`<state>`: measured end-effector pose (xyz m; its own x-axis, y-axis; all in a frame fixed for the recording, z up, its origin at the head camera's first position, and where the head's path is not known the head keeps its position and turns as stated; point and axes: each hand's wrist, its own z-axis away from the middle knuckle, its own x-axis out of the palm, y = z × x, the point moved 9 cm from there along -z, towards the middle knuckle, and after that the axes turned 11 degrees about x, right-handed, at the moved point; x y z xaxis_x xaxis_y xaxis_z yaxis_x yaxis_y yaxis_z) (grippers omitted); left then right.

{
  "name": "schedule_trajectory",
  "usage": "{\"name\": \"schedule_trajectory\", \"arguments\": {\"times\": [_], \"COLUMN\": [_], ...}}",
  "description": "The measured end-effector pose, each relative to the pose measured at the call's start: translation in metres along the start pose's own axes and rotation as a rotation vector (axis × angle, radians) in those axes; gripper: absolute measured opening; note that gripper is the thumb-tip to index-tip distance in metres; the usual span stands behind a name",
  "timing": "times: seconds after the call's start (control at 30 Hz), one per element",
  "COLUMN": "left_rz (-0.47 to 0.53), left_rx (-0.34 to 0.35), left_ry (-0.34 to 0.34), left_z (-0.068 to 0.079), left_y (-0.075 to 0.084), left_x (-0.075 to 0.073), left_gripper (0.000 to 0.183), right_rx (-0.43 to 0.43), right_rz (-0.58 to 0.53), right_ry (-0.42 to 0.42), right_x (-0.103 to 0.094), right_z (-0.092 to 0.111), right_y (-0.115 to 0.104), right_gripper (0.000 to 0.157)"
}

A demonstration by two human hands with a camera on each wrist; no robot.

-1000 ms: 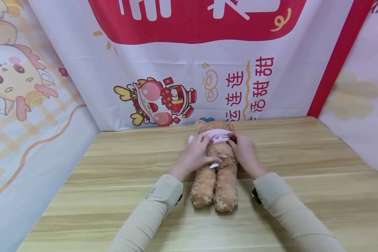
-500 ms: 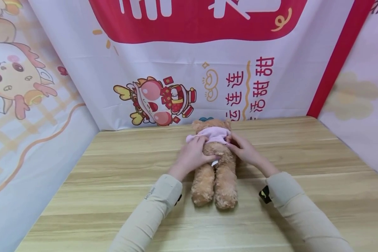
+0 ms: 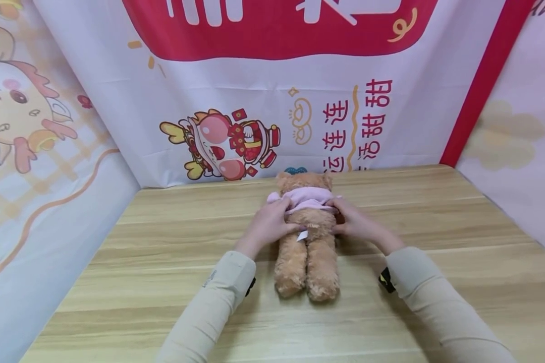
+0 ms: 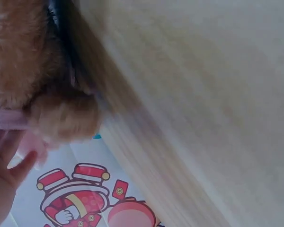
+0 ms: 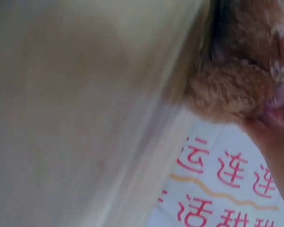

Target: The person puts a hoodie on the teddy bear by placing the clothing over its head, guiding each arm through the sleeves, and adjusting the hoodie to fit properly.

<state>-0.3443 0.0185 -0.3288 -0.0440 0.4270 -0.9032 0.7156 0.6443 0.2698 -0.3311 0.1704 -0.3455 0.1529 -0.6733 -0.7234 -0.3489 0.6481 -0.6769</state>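
Note:
A brown plush teddy bear lies on the wooden table, its legs toward me and its head at the back edge. Round its upper body is a bunched pink garment. My left hand holds the bear's left-hand side, fingers at the garment's hem and thumb near a small white tag. On the opposite side my right hand grips the bear, fingers at the hem and thumb lower against the fur. Both wrist views show a furry arm of the bear sticking out beside the fingers.
The light wood table surrounds the bear. Behind it hangs a white and red printed cloth with cartoon figures and red lettering. Printed panels stand along the left and right sides.
My right hand has gone from pinching the garment's edge to holding the bear's side, its thumb now lower. The pink hem sits slightly lower on the body. The left hand stays on its side.

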Motion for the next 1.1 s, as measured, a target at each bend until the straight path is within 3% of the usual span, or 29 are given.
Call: {"name": "schedule_trajectory", "arguments": {"times": [0.13,0.3,0.43,0.57,0.73,0.83,1.0,1.1], "left_rz": [-0.1,-0.139,-0.18,-0.211,-0.243,-0.222,-0.015,0.127], "left_rx": [0.03,0.058,0.089,0.105,0.139,0.165,0.159,0.098], "left_ry": [0.068,0.123,0.143,0.123,0.078,0.066,-0.028,-0.104], "left_z": [0.006,0.008,0.007,0.006,0.009,0.011,0.013,0.016], "left_y": [0.004,0.008,0.012,0.016,0.022,0.024,0.017,0.009], "left_x": [-0.008,-0.012,-0.013,-0.013,-0.012,-0.012,-0.001,0.008], "left_gripper": [0.037,0.035,0.035,0.031,0.024,0.024,0.025,0.025], "right_rx": [0.022,0.067,0.057,0.054,0.082,0.07,0.019,-0.006], "right_rz": [0.057,0.254,0.43,0.477,0.371,0.248,0.035,-0.007], "right_ry": [0.094,0.178,0.226,0.231,0.153,0.089,-0.036,-0.064], "right_x": [-0.001,-0.004,-0.003,-0.003,-0.005,-0.006,-0.003,-0.002], "right_z": [-0.001,0.0,0.0,-0.001,0.001,0.003,0.009,0.012], "right_y": [-0.005,-0.012,-0.018,-0.02,-0.02,-0.02,-0.014,-0.011], "right_gripper": [0.04,0.029,0.026,0.027,0.023,0.019,0.012,0.021]}}
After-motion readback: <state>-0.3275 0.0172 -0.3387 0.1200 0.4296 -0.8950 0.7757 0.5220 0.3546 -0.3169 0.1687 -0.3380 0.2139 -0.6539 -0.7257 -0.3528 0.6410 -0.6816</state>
